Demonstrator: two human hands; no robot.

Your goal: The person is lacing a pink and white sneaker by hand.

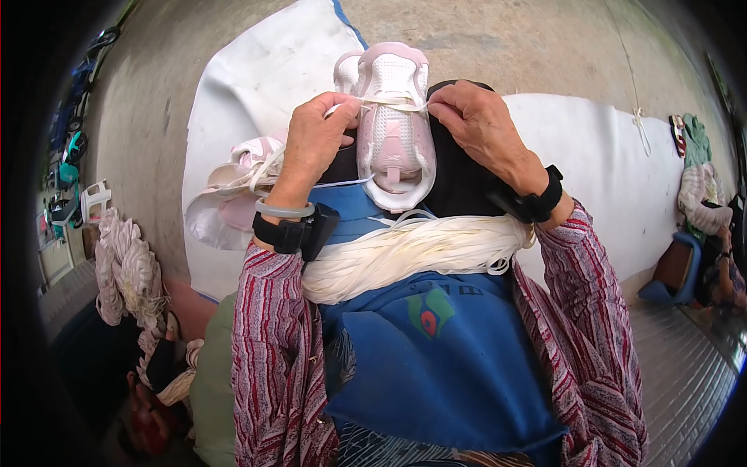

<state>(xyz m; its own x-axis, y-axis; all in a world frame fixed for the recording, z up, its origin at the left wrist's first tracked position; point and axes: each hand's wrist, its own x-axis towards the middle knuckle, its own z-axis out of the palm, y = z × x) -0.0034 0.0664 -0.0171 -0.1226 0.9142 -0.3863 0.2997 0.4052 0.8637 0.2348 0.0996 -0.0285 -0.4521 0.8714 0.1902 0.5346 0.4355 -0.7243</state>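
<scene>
A pink and white shoe (393,128) lies toe away from me on my lap. A white lace (387,100) stretches across its upper. My left hand (315,140) pinches the lace's left end beside the shoe. At the shoe's right edge, my right hand (482,124) pinches the other end. A thick bundle of white laces (412,253) lies across my blue apron (443,358) just below the shoe. Each wrist carries a black band.
More pink and white shoes (245,175) rest on a white sheet (249,86) at my left. Another white sheet (615,171) spreads at the right over concrete floor. Bundles of white material (124,272) lie at the far left. A blue stool (673,272) stands at the right.
</scene>
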